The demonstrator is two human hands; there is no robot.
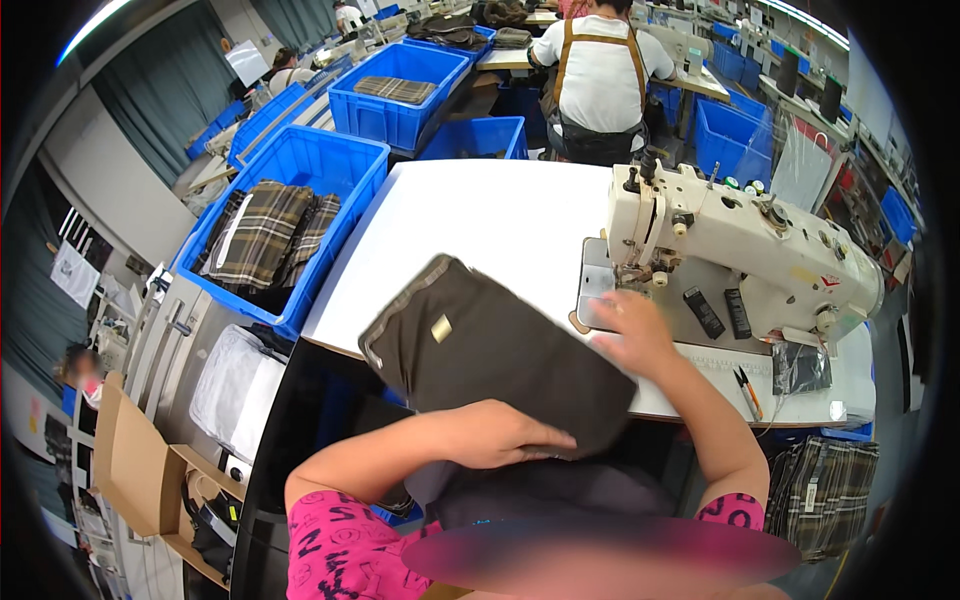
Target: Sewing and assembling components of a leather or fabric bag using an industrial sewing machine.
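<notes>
A dark brown cloth piece (500, 350), folded or layered, lies across the near edge of the white table and hangs toward my lap. It has a small pale yellow label (442, 328) near its far left end. My left hand (505, 433) rests on the near side of the cloth with its fingers stretched out flat. At the cloth's right edge, my right hand (635, 335) is open, its fingers apart near the metal plate (597, 285) of the white sewing machine (745, 235). Nothing shows between its fingers.
Left of the table (470, 205), a blue bin (345, 210) holds folded plaid cloth (258, 235). Two black packets (705, 312) and an orange-and-black tool (750, 393) lie by the machine. More plaid cloth (825, 495) hangs at right. A person (600, 85) sits ahead.
</notes>
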